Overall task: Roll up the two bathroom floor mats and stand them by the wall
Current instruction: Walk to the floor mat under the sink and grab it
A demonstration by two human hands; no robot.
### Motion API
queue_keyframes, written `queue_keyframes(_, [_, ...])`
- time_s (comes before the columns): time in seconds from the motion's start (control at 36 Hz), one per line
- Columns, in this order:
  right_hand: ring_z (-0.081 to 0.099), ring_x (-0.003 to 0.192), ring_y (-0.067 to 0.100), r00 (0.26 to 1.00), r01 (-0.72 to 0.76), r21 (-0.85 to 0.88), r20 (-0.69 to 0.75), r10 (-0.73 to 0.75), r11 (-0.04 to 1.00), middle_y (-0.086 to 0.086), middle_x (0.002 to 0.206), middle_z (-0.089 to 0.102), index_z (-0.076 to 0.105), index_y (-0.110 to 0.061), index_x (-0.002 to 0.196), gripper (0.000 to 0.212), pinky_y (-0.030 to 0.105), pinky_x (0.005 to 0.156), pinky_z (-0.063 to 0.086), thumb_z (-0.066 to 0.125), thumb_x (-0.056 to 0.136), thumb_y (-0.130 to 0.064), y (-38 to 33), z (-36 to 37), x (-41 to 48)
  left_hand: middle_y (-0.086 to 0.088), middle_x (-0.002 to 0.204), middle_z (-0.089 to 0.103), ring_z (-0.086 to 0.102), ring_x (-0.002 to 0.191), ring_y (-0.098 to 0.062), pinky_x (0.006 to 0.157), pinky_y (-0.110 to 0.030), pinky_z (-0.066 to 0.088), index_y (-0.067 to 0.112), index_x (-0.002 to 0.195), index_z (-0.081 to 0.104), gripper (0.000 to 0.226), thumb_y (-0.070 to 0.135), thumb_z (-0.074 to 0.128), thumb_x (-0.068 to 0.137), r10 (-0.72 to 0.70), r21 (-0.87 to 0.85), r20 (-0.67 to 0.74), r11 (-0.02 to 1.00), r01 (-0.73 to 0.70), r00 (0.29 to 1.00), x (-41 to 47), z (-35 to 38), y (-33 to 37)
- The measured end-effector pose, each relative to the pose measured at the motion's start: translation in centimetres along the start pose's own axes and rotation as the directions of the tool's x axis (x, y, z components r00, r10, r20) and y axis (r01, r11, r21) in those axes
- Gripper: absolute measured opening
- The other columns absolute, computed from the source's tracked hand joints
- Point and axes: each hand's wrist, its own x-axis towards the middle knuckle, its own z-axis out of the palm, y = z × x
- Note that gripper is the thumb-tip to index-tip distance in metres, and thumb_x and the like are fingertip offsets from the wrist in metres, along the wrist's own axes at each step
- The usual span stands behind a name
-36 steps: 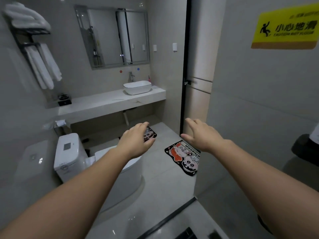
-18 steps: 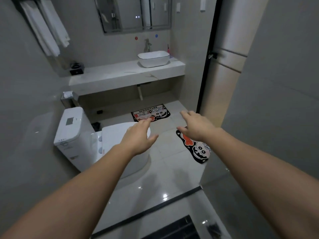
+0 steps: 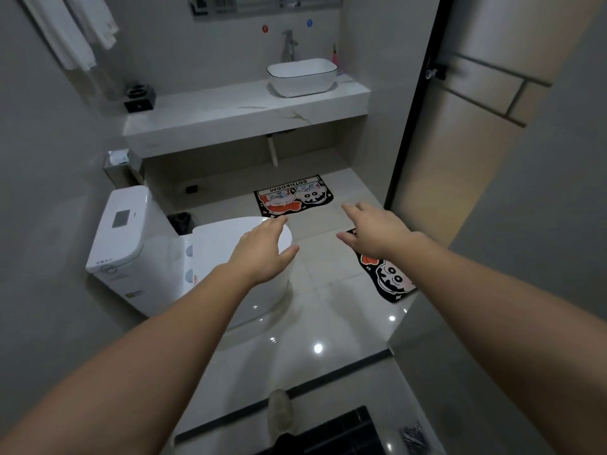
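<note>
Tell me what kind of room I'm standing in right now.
A small bathroom, by the look of it. A white toilet sits on the left, a basin with a tap stands on a long counter at the far wall, and a floor mat below it reads "BATHROOM".

The glossy tiled floor [image 3: 328,310] carries two flat cartoon mats: one [image 3: 293,194] under the counter, another [image 3: 389,277] by the right wall, plus the toilet [image 3: 157,251].

You stand on glossy pale floor tiles [image 3: 328,323] reflecting lights. The toilet [image 3: 138,244] is shiny white; the counter [image 3: 230,116] smooth marbled stone; both printed mats [image 3: 293,194] matt; white cloth towels [image 3: 65,31].
</note>
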Motion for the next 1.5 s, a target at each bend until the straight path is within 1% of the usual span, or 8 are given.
queue_keyframes(0.19, [0.049, 0.113, 0.033, 0.997, -0.076, -0.004, 0.032, 0.076, 0.997, 0.013, 0.129, 0.048, 0.030, -0.015, 0.136, 0.058, 0.043, 0.088, 0.043, 0.044, 0.091, -0.048, 1.0, 1.4, 6.9, -0.001, 0.148, 0.037, 0.039, 0.131, -0.024, 0.103, -0.042, 0.034, 0.023, 0.141, 0.028, 0.066, 0.051, 0.050, 0.086, 0.015, -0.016, 0.048, 1.000, -0.015, 0.999, 7.5, 1.8, -4.6])
queue_keyframes(0.39, [0.048, 0.115, 0.033, 0.990, -0.128, -0.011, 0.060, 0.129, 0.992, 0.013, 0.134, 0.044, 0.023, -0.017, 0.143, 0.063, 0.043, 0.090, 0.043, 0.043, 0.092, -0.049, 1.2, 2.2, 12.9, -0.002, 0.148, 0.037, 0.039, 0.131, -0.024, 0.104, -0.044, 0.034, 0.022, 0.143, 0.027, 0.068, 0.050, 0.051, 0.087, 0.035, -0.032, 0.111, 0.999, -0.032, 0.993, 14.0, 2.8, -8.6])
queue_keyframes(0.53, [0.048, 0.114, 0.034, 0.985, -0.166, -0.001, 0.050, 0.166, 0.986, 0.014, 0.129, 0.047, 0.032, -0.014, 0.135, 0.057, 0.043, 0.089, 0.042, 0.044, 0.091, -0.048, 1.9, 2.5, 15.6, -0.003, 0.149, 0.035, 0.037, 0.133, -0.025, 0.105, -0.046, 0.034, 0.023, 0.144, 0.025, 0.069, 0.049, 0.053, 0.087, 0.065, -0.063, 0.140, 0.996, -0.057, 0.988, 17.6, 3.2, -9.8])
queue_keyframes(0.72, [0.050, 0.112, 0.034, 0.978, -0.204, 0.011, 0.053, 0.203, 0.979, 0.014, 0.128, 0.047, 0.032, -0.015, 0.134, 0.057, 0.042, 0.087, 0.043, 0.046, 0.090, -0.049, 5.1, 2.6, 19.2, -0.003, 0.149, 0.034, 0.034, 0.134, -0.023, 0.106, -0.042, 0.031, 0.021, 0.144, 0.025, 0.068, 0.049, 0.051, 0.087, 0.101, -0.078, 0.160, 0.993, -0.090, 0.982, 22.4, 4.8, -10.2])
queue_keyframes(0.97, [0.053, 0.108, 0.033, 0.989, -0.146, -0.003, 0.033, 0.146, 0.989, 0.013, 0.128, 0.048, 0.031, -0.016, 0.134, 0.058, 0.046, 0.084, 0.049, 0.044, 0.089, -0.051, 11.7, 2.6, 27.2, -0.002, 0.148, 0.036, 0.038, 0.131, -0.022, 0.104, -0.042, 0.036, 0.022, 0.143, 0.026, 0.067, 0.049, 0.052, 0.087, 0.053, -0.059, 0.151, 0.997, -0.045, 0.987, 30.6, 7.4, -8.4])
queue_keyframes(1.19, [0.050, 0.114, 0.031, 0.996, -0.085, 0.022, 0.004, 0.085, 0.996, 0.012, 0.133, 0.046, 0.028, -0.019, 0.140, 0.063, 0.043, 0.088, 0.044, 0.045, 0.089, -0.052, 17.6, 1.8, 35.7, -0.001, 0.145, 0.041, 0.041, 0.129, -0.021, 0.103, -0.042, 0.036, 0.024, 0.142, 0.028, 0.064, 0.046, 0.052, 0.087, -0.049, -0.055, 0.086, 0.997, 0.054, 0.995, 39.1, 8.2, -7.3])
queue_keyframes(1.33, [0.048, 0.118, 0.030, 0.996, -0.061, 0.036, 0.068, 0.059, 0.997, 0.011, 0.138, 0.043, 0.028, -0.019, 0.141, 0.063, 0.044, 0.093, 0.044, 0.044, 0.089, -0.052, 18.8, 1.7, 40.1, 0.001, 0.143, 0.043, 0.043, 0.126, -0.021, 0.100, -0.040, 0.038, 0.026, 0.141, 0.029, 0.062, 0.045, 0.054, 0.087, -0.119, -0.074, 0.045, 0.990, 0.122, 0.992, 41.3, 8.2, -8.0])
queue_keyframes(1.5, [0.047, 0.118, 0.031, 0.995, 0.010, 0.049, 0.103, -0.015, 0.999, 0.012, 0.139, 0.041, 0.022, -0.021, 0.144, 0.064, 0.043, 0.091, 0.044, 0.043, 0.090, -0.050, 18.7, 1.9, 45.3, -0.003, 0.145, 0.040, 0.042, 0.127, -0.025, 0.102, -0.042, 0.038, 0.022, 0.142, 0.029, 0.063, 0.043, 0.052, 0.088, -0.192, -0.061, 0.056, 0.979, 0.195, 0.980, 43.8, 8.4, -10.4])
